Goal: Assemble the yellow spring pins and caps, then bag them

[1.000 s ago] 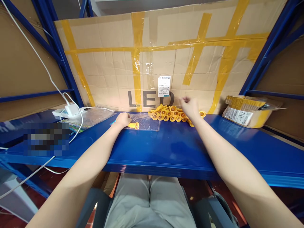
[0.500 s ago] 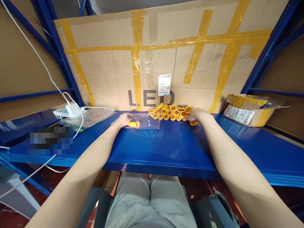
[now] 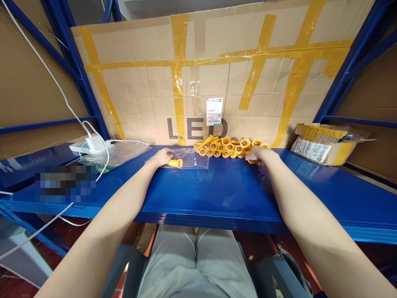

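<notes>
On the blue shelf, a row of small yellow flashlight-shaped pieces with flared round ends is heaped against the cardboard. My right hand is at the row's right end, fingers curled down round one yellow piece that is partly hidden beneath them. To the left, a clear plastic bag lies flat, with a single yellow piece lying at it; whether that piece is inside I cannot tell. My left hand is closed on the bag's left end, just beside this piece, its fingertips partly hidden.
A large taped cardboard sheet stands behind. To the right sits a small open carton. A white power strip with cables and another plastic bag are at left, near a blurred-out dark object. The shelf's front edge runs before my lap.
My right hand has moved slightly down, toward me, uncovering yellow pieces behind it at the row's right end. My left hand and the bag have barely moved.
</notes>
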`<action>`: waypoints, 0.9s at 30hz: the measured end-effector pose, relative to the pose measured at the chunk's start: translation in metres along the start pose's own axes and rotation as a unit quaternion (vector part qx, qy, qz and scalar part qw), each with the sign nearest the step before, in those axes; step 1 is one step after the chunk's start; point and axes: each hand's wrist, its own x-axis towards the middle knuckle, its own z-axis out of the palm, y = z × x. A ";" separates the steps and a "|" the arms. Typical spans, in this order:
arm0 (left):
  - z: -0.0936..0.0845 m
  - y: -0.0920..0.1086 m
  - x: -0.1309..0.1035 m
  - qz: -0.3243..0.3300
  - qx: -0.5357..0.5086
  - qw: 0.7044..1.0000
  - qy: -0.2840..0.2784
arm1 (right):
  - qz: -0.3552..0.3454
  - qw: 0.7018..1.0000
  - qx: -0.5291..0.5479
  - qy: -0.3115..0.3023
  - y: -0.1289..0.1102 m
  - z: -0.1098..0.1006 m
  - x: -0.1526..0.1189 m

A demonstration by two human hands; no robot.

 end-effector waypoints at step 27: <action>-0.002 0.002 -0.001 0.021 0.010 1.000 -0.009 | -0.052 0.931 0.090 0.350 -0.014 -0.019 -0.022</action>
